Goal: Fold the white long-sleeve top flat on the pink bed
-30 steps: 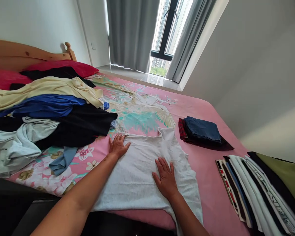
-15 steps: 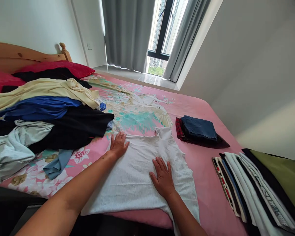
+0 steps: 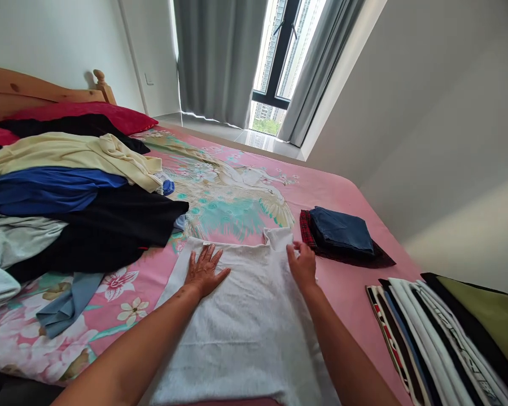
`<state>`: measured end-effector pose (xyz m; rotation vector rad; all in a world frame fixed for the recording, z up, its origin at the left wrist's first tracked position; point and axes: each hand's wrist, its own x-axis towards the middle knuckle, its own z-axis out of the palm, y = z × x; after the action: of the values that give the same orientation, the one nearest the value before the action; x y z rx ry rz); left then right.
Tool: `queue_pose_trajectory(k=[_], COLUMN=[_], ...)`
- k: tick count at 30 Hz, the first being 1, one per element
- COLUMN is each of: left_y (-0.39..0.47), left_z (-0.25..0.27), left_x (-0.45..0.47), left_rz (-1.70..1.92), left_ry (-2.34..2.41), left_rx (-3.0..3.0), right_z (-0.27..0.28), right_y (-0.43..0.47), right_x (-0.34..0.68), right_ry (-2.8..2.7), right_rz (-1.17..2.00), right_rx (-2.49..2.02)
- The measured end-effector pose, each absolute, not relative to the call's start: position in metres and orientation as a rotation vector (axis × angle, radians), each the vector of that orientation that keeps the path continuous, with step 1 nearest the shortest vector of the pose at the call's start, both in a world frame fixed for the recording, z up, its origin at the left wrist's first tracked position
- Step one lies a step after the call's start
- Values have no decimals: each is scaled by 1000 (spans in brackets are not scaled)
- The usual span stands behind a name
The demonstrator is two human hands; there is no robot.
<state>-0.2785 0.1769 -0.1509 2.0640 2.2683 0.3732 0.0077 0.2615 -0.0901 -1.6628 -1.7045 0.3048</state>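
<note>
We see a white shirt (image 3: 245, 316) lying flat on the pink bed (image 3: 355, 293), in the lower middle of the picture. Our left hand (image 3: 204, 270) is open wide, with its fingers spread, and it presses flat on the shirt near the top left part. Our right hand (image 3: 301, 263) sits at the top right edge of the shirt. Its fingers are bent down on the cloth, but we cannot tell if it is pinching it. Just to the right of that hand is a small folded pile with a blue cloth (image 3: 342, 230) on top. At the lower right is a row of folded clothes (image 3: 440, 332). On the left side of the bed is a big messy heap of clothes (image 3: 68, 203).
</note>
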Motion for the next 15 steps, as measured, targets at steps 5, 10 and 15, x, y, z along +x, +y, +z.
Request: queue_pose_trajectory(k=[5,10,15], left_y=[178,178,179], left_z=[-159,-160,-156], left_x=[-282,-283,-279], left_rz=[434,455,448], left_ry=[2256,2260,2262], left_rx=[2078,2086,2075], right_z=[-80,-82,-90], right_y=[352,318,185], right_x=[11,-11,-21], right_ry=[-1593,-1734,-2409], right_rz=[494,511,343], right_rx=[-1955,-1676,-864])
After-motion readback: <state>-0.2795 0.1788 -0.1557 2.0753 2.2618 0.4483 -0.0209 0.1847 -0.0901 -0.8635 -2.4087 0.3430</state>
